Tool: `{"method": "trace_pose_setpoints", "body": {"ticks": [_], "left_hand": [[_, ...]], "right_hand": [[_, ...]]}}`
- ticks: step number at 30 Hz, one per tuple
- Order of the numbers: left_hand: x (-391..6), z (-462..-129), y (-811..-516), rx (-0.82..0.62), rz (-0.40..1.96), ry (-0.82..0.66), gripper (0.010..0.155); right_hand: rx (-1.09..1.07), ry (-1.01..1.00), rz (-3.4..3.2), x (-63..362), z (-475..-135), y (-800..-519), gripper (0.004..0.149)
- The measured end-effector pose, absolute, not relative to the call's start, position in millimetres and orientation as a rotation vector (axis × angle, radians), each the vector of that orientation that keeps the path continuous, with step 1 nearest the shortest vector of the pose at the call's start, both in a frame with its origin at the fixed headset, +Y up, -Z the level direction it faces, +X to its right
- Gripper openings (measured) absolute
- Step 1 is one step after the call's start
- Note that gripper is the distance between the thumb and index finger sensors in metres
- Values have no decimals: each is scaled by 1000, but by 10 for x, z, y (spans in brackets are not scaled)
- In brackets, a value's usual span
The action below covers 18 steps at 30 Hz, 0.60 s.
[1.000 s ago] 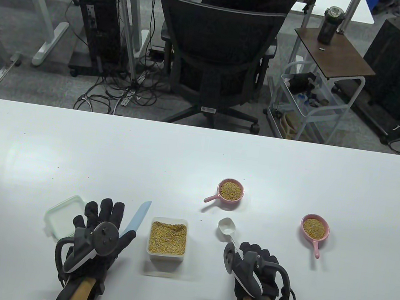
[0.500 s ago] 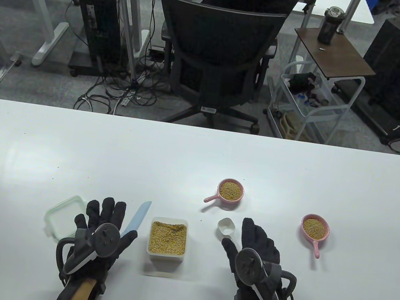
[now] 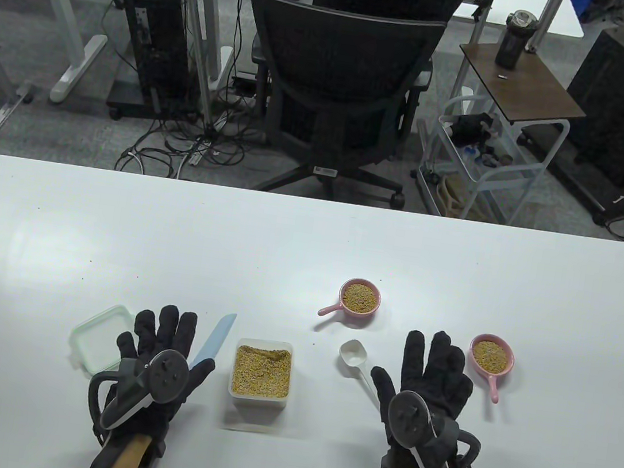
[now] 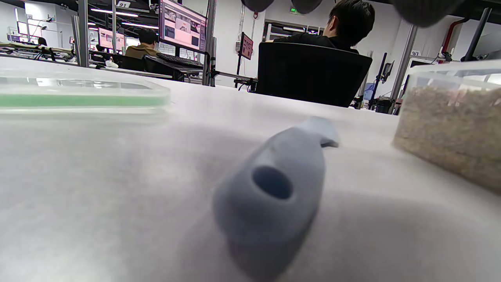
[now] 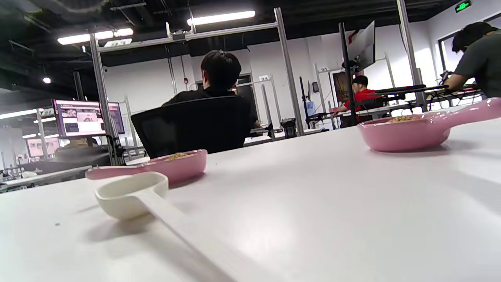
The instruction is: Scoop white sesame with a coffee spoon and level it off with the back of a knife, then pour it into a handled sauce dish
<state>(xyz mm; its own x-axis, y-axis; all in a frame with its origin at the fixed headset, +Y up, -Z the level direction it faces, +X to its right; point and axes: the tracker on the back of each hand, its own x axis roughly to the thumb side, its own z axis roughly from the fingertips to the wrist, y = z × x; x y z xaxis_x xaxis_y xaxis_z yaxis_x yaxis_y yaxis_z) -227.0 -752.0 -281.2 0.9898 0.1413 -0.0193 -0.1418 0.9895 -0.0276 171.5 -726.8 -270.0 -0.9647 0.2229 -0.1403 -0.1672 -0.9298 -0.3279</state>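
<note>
The white desk (image 3: 310, 245) runs the full width of the table view, and everything I am working with sits in its near half. My left hand (image 3: 157, 363) lies flat near the near edge, left of centre, fingers straight and spread, gripping nothing; it rests over the handle end of the pale blue knife (image 3: 214, 342), whose blade points out past my fingertips toward the far edge. My right hand (image 3: 428, 395) lies flat the same way right of centre, fingers straight and holding nothing, with the thumb just beside the spoon's handle. Between my hands stands the square clear container of sesame (image 3: 262, 372), open and nearly full. Its green-rimmed lid (image 3: 95, 331) lies on the desk just left of my left hand, partly under my fingers. Two pink handled sauce dishes hold sesame already: the far sauce dish (image 3: 359, 299) sits toward the desk's middle with its handle pointing left, and the right sauce dish (image 3: 491, 357) sits just right of my right fingertips with its handle pointing toward the near edge. The white coffee spoon (image 3: 354, 355) lies empty on the desk between the container and my right hand, bowl toward the far edge.
</note>
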Motion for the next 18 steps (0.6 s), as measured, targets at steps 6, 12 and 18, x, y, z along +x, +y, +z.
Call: {"method": "trace_pose_setpoints", "body": {"ticks": [6, 12, 18], "left_hand": [[-2294, -2824, -7505, -53, 193, 24, 87], [-2322, -2940, -7351, -54, 122, 44, 89], [-2753, -3155, -7037, -106, 11, 167, 97]], "right_hand": [[-210, -431, 2937, 1638, -2711, -7261, 79], [-220, -387, 2929, 1681, -2739, -7267, 79], [-232, -338, 2908, 1733, -2770, -7288, 81]]}}
